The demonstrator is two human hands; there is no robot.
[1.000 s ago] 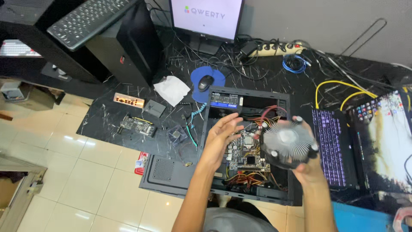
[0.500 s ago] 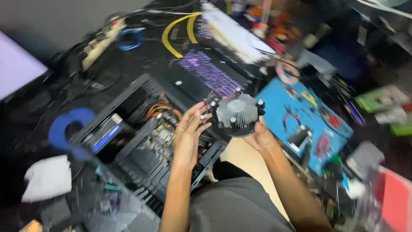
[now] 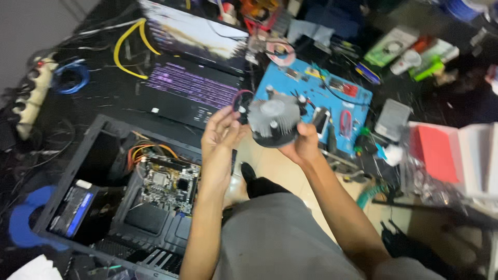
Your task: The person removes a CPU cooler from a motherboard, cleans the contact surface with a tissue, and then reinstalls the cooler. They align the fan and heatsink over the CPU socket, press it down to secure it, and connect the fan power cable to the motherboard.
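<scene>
Cooler: round finned CPU cooler (image 3: pixel 274 122), held in the air right of the open computer case (image 3: pixel 78 171).
Right hand (image 3: pixel 303 145): clamped under its rim.
Left hand (image 3: pixel 220 136): fingers spread, seemingly just off the cooler.
Risk: a one-hand grip could slip, or the trailing fan wire (image 3: pixel 239 94) could snag.

A computer repair workshop is shown here: an opened desktop case (image 3: pixel 104 207) with its motherboard (image 3: pixel 168 181) exposed, a laptop (image 3: pixel 192 67), a blue work mat (image 3: pixel 311 88) strewn with tools, and cables crowded together.
</scene>
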